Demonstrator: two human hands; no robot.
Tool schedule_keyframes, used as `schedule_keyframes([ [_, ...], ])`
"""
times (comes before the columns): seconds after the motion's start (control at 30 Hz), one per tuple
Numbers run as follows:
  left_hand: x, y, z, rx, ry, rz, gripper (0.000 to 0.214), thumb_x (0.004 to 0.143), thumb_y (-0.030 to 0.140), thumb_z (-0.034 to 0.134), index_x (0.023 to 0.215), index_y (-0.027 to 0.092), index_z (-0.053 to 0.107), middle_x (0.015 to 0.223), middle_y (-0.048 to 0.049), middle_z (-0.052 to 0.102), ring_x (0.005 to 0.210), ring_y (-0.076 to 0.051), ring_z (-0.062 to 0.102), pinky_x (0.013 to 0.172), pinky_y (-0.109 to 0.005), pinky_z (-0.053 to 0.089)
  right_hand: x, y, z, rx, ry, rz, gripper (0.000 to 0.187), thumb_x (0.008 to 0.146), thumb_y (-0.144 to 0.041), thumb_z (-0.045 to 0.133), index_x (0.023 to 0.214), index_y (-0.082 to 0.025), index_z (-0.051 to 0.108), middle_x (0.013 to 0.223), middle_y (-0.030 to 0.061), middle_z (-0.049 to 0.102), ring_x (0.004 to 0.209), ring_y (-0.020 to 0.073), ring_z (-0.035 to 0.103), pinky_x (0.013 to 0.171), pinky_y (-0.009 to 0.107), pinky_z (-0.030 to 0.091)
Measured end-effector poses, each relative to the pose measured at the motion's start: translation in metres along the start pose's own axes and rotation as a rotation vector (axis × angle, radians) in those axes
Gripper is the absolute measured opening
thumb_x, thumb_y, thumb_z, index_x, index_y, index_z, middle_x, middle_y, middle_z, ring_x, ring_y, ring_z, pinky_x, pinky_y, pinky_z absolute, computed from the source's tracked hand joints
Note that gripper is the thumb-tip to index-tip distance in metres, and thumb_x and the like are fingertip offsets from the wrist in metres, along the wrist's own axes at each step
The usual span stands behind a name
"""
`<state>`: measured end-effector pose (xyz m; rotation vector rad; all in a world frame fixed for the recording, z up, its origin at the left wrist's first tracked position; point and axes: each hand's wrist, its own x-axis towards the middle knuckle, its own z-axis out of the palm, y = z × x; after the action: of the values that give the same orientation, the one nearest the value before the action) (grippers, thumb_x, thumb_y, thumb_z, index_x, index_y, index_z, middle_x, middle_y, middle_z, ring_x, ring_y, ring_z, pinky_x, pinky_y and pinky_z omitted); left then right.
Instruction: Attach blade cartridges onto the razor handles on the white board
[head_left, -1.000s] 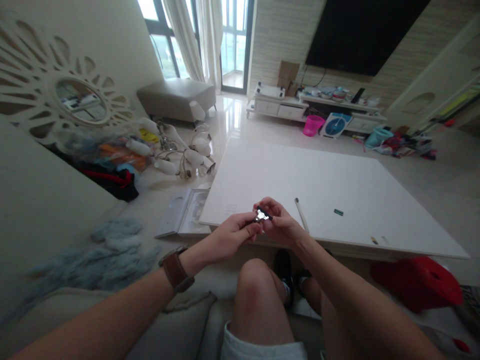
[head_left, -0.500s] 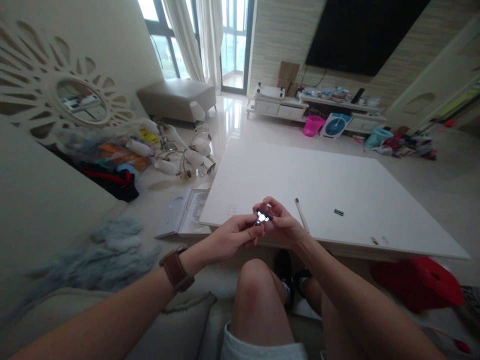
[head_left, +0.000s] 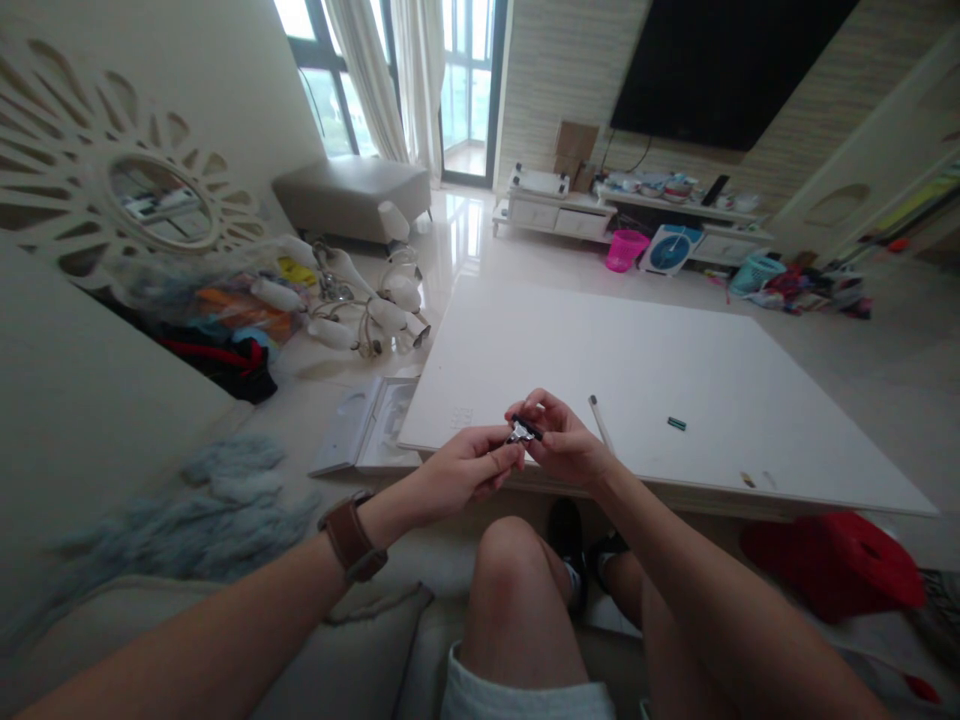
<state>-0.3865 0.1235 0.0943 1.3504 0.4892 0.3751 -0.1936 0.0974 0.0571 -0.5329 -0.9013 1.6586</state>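
Just above the near edge of the white table (head_left: pixel 645 370), both my hands are closed around one small razor (head_left: pixel 519 434). It has a shiny silver neck and a narrow black head (head_left: pixel 528 427). My left hand (head_left: pixel 476 465) pinches the silver end between thumb and fingers, hiding most of the handle. The fingers of my right hand (head_left: pixel 562 440) grip the black head from the other side. Right of my hands, a thin white stick with a dark tip (head_left: pixel 599 420) lies on the table. Farther right rests a small dark green rectangular piece (head_left: pixel 677 424).
An open white box (head_left: pixel 367 425) lies beside the table's left end. Two small flat bits, one brownish (head_left: pixel 747 480), are near the front edge. A red object (head_left: pixel 832 565) sits below right. A chandelier (head_left: pixel 367 305) with white shades stands on the floor at left.
The razor has tilted slightly between my fingers, so its silver part catches less glare and the black head shows more clearly. Both hands keep their grip in nearly the same place.
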Motion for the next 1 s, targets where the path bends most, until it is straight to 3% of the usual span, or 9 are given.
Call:
schedule_keyframes([
  [0.3, 0.0022, -0.0063, -0.0023, -0.171, -0.003, -0.059, 0.041, 0.093, 0.054, 0.047, 0.087, 0.015, 0.057, 0.06, 0.006, 0.039, 0.045, -0.005, 0.024, 0.041, -0.019, 0.017, 0.0024, 0.0041, -0.0077, -0.11, 0.079, -0.05, 0.041, 0.056, -0.029, 0.092, 0.09, -0.02, 0.069, 0.097, 0.0048, 0.073, 0.082, 0.0165, 0.066, 0.079, 0.031, 0.053],
  [0.6, 0.0023, -0.0052, 0.0006, -0.049, 0.018, 0.023, 0.039, 0.092, 0.055, 0.051, 0.081, 0.018, 0.048, 0.059, 0.0075, 0.035, 0.049, -0.007, 0.029, 0.043, -0.019, 0.022, 0.0022, 0.0026, -0.0028, -0.082, 0.11, -0.062, 0.042, 0.056, -0.028, 0.093, 0.09, -0.021, 0.069, 0.096, 0.0031, 0.074, 0.085, 0.0145, 0.067, 0.086, 0.028, 0.051],
  [1.0, 0.0019, -0.0032, 0.001, 0.106, 0.025, 0.076, 0.035, 0.095, 0.051, 0.049, 0.083, 0.017, 0.052, 0.06, 0.0066, 0.039, 0.05, -0.007, 0.032, 0.045, -0.021, 0.026, 0.0016, 0.0006, -0.003, -0.098, 0.06, -0.067, 0.044, 0.059, -0.029, 0.091, 0.093, -0.021, 0.064, 0.098, 0.0036, 0.071, 0.085, 0.0152, 0.064, 0.082, 0.029, 0.051],
])
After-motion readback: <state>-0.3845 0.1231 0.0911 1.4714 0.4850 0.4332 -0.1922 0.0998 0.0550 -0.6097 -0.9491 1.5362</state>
